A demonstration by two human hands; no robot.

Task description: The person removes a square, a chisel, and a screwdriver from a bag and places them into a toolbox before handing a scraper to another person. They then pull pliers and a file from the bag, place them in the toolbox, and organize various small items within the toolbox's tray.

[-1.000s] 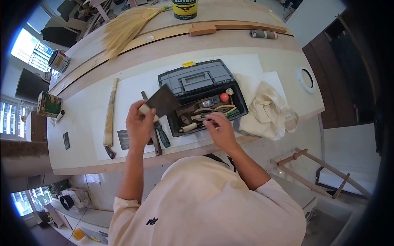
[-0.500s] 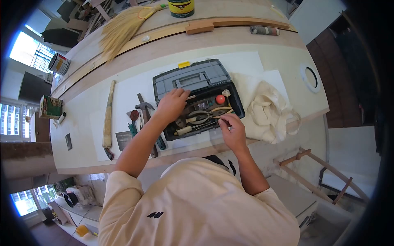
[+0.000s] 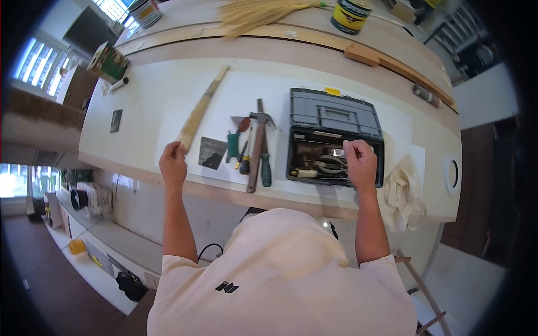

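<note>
Left hand (image 3: 172, 161), left of centre in frame: covering the lower end of the long wrapped tool (image 3: 203, 109), which is slanting up and right from the fingertips. Right hand (image 3: 361, 159), right of centre: hovering over the right part of the open toolbox (image 3: 336, 115), the pliers (image 3: 330, 164) lying just left of it. Left hand is hiding the tool's near end; right hand is masking some toolbox contents. Both hands are staying out of a flat spread, fingers curling closed; cannot tell whether left is gripping the tool or right is holding anything small. Between hands, the hammer (image 3: 258, 148) is lying beside the green-handled tool (image 3: 265, 171). Farther, the broom (image 3: 258, 14) and paint can (image 3: 351, 15) are sitting at top, both being cut off by the frame edge
</note>
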